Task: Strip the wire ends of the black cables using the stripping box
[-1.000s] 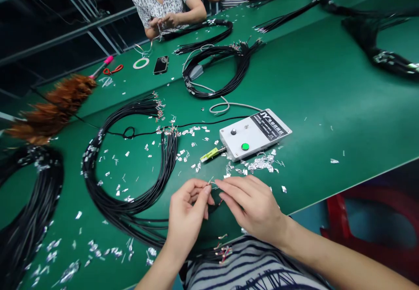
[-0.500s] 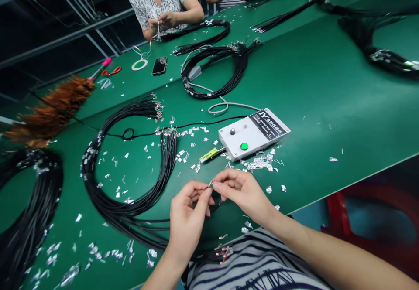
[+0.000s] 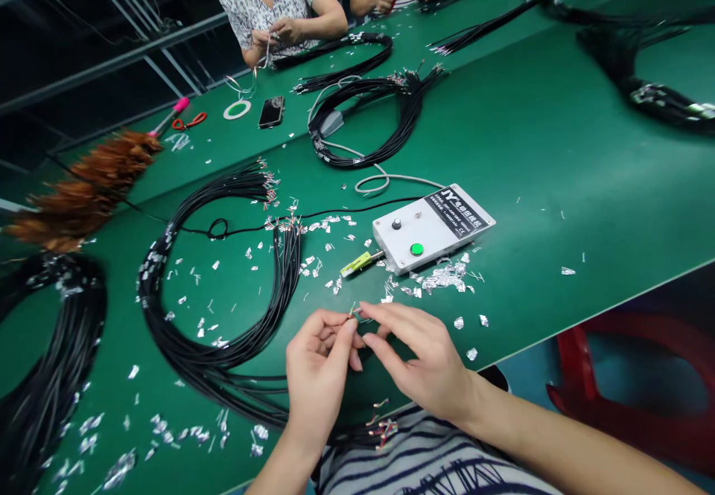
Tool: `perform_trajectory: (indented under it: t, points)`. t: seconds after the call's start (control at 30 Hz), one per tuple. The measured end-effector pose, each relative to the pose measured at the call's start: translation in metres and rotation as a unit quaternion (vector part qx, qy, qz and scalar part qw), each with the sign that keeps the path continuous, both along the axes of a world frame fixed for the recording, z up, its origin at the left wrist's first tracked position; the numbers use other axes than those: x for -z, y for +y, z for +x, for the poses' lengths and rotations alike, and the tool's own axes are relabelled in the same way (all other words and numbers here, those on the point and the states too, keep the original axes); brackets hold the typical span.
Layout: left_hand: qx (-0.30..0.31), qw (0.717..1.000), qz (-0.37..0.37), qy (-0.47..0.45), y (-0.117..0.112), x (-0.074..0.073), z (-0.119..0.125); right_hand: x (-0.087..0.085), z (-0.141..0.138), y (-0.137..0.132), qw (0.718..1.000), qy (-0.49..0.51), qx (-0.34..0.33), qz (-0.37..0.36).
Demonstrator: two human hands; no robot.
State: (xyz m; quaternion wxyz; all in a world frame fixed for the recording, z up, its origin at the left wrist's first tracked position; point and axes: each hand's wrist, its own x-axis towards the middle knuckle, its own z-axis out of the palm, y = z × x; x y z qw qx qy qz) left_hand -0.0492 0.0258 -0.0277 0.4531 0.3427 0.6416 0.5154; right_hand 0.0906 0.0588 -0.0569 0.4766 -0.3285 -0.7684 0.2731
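My left hand [image 3: 319, 368] is closed, thumb and forefinger pinching the end of a black cable; thin bare-coloured wires [image 3: 353, 312] stick up from the pinch. Just to its right is my right hand [image 3: 433, 365], thumb and forefinger spread apart, with the forefinger's tip at the wires. A bundle of black cables [image 3: 217, 357] curves from the left and passes beneath my left hand. Its far ends [image 3: 287, 227] are stripped to small coloured wires. More stripped ends [image 3: 383, 432] lie by my striped shirt at the table's edge.
Beyond my hands sits a white control box [image 3: 430, 231] with a green button and a yellow-green tip [image 3: 357, 264]. Foil scraps [image 3: 447, 275] litter the green table [image 3: 558, 182]. Coiled cables [image 3: 369, 156], a phone [image 3: 271, 112] and a feather duster [image 3: 89, 182] lie farther off. Two people work opposite.
My right thumb and forefinger have parted from their pinch on the wires, and that hand has turned slightly. My left hand has shifted a little left. A person opposite has lowered a red-handled tool.
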Motion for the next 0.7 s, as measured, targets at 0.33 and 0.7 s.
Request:
perform_trajectory:
  t: [0.33,0.7]
  points:
    - [-0.019,1.000,0.011,0.016,-0.001,-0.003,0.002,0.000,0.004,0.009,0.964,0.058,-0.010,-0.260]
    - [-0.020,0.999,0.035,0.028,-0.003,-0.002,0.004,-0.014,-0.028,0.013,0.760,0.292,-0.086,-0.574]
